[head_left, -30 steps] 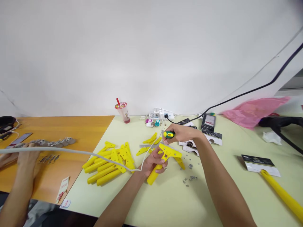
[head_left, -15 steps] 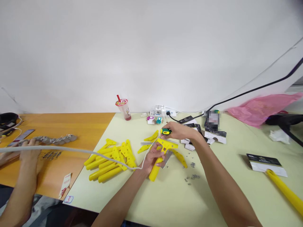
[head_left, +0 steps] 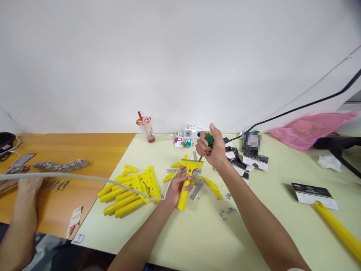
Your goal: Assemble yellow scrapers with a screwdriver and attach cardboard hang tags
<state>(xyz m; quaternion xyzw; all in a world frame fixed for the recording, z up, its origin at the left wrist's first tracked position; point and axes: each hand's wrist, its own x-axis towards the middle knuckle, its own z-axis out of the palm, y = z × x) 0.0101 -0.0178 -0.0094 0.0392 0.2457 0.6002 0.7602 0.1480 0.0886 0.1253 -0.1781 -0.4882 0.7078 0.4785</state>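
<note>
My left hand is closed around the handle of a yellow scraper, whose wide head points away from me. Along the head's far edge runs a grey metal strip. My right hand grips the green handle of a screwdriver, its shaft slanting down toward the right end of the scraper head. Whether the tip touches a screw is too small to tell. Under and around the scraper lie flat metal blades and loose yellow head pieces. Small screws and nuts are scattered to the right.
Yellow scraper handles are piled at left. A drink cup and a power strip stand by the wall. Black-and-white cards lie at right. A white cable crosses in front. Another person's hand works on the wooden table.
My right hand has swung the screwdriver from above the head to its right, raising the handle. The scraper has turned in my left hand, so the metal strip on its head now shows.
</note>
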